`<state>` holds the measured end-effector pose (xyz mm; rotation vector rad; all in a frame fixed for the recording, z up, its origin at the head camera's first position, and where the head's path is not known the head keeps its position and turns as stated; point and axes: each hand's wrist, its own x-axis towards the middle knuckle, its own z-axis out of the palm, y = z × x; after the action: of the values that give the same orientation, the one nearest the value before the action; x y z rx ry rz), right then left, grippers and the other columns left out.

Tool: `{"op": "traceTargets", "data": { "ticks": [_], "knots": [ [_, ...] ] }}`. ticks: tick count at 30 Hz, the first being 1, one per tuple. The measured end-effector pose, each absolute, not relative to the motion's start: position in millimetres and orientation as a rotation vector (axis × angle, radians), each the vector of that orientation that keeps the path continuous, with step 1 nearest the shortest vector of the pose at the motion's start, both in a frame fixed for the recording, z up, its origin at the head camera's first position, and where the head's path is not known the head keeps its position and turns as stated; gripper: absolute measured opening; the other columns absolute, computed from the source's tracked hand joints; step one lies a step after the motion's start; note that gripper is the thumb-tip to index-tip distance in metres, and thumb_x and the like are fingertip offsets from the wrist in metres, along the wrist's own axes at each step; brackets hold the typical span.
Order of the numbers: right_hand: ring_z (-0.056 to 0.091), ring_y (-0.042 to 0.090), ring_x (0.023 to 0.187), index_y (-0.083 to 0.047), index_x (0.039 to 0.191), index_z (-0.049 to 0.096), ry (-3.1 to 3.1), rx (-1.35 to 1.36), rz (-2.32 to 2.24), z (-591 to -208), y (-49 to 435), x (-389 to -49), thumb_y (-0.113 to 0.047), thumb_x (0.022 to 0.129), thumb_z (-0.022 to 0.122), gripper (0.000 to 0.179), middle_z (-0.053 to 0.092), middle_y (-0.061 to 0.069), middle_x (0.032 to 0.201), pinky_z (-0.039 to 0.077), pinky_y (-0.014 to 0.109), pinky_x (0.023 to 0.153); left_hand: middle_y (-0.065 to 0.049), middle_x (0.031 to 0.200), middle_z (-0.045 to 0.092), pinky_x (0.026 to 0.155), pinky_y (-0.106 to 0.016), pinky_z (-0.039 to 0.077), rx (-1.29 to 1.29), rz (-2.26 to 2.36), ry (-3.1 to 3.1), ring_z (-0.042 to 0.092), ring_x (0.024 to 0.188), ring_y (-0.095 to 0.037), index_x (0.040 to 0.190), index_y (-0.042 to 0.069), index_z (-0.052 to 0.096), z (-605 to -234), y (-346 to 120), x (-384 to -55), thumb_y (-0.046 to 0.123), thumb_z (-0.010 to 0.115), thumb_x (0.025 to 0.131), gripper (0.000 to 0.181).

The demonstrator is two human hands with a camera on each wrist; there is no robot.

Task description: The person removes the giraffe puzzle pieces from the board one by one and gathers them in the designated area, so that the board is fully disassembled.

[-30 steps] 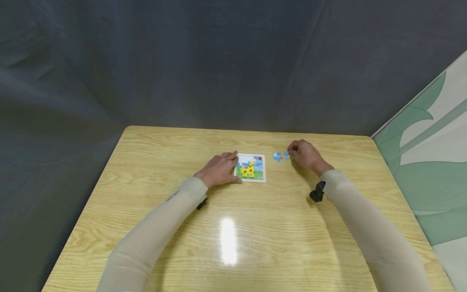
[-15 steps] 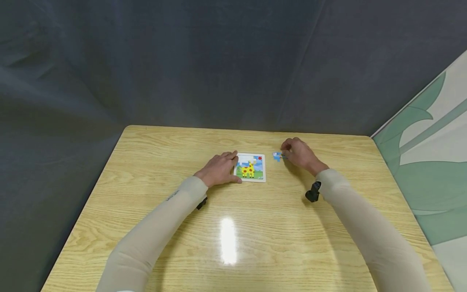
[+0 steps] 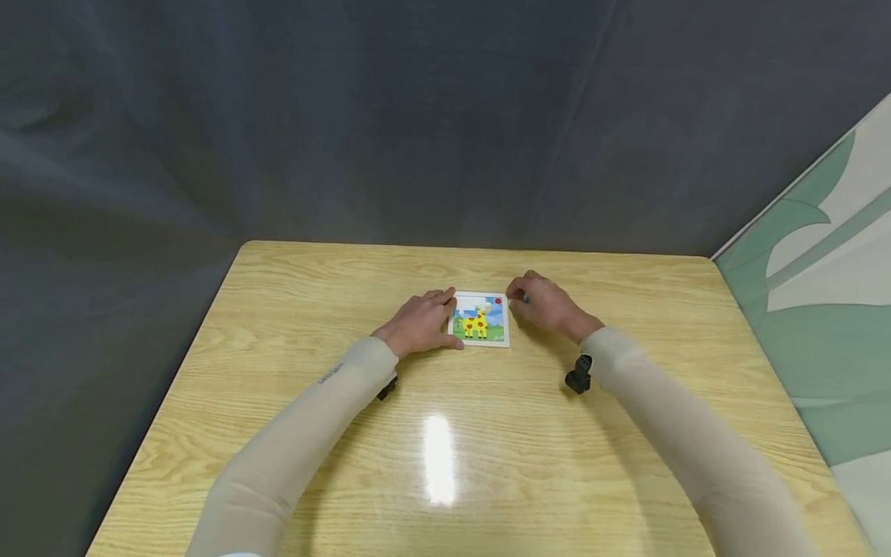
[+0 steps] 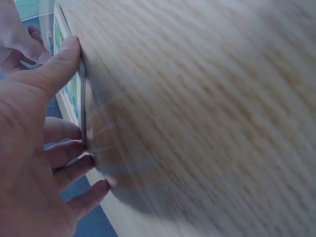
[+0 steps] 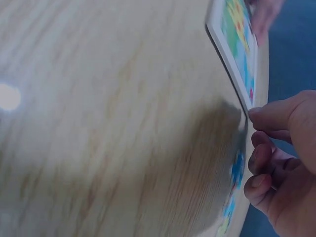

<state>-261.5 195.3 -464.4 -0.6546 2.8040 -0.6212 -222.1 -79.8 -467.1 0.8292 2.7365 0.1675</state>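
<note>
A small jigsaw puzzle of a yellow giraffe (image 3: 476, 325) lies in a white tray (image 3: 507, 333) on the table. Bare white shows at the picture's upper left and around the giraffe's head. My left hand (image 3: 418, 323) spans the tray's left side, thumb along the near edge, fingertips against the left edge. At the tray's upper right corner is my right hand (image 3: 545, 305), thumb and index tip drawn together; I cannot tell whether a piece is between them. In the right wrist view, loose blue puzzle pieces (image 5: 237, 169) lie on the table below the curled fingers.
Pale wood makes up the table top (image 3: 515, 433), with a bright light reflection on its near part. A dark curtain (image 3: 445, 124) hangs behind the far edge. To the right stands a green and white patterned panel (image 3: 821, 309).
My right hand has moved left from over the loose pieces to the tray's right side, now covering most of them in the head view. My left hand and the tray have stayed in place.
</note>
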Motion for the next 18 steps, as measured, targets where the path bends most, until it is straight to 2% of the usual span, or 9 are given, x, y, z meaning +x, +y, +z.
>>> {"op": "traceTargets", "data": {
  "ticks": [6, 18],
  "knots": [
    [0.061, 0.024, 0.091, -0.002, 0.126, 0.072, 2.812, -0.759, -0.481, -461.3, 171.5, -253.0, -0.013, 0.104, 0.067, 0.025, 0.064, 0.015, 0.113, 0.054, 0.044, 0.082, -0.013, 0.179, 0.023, 0.129, -0.052, 0.039, 0.834, 0.177, 2.748, 0.032, 0.164, -0.033, 0.165, 0.004, 0.04, -470.3, -85.1, -223.8, 0.065, 0.067, 0.097, 0.095],
    [0.064, 0.026, 0.1, -0.001, 0.132, 0.069, 2.755, -0.736, -0.438, -455.7, 165.1, -253.9, -0.015, 0.103, 0.07, 0.032, 0.064, 0.016, 0.122, 0.057, 0.048, 0.093, -0.013, 0.179, 0.023, 0.129, -0.053, 0.038, 0.834, 0.187, 2.747, 0.032, 0.164, -0.033, 0.164, 0.004, 0.04, -470.2, -85.2, -222.4, 0.064, 0.068, 0.098, 0.094]
  ]
}}
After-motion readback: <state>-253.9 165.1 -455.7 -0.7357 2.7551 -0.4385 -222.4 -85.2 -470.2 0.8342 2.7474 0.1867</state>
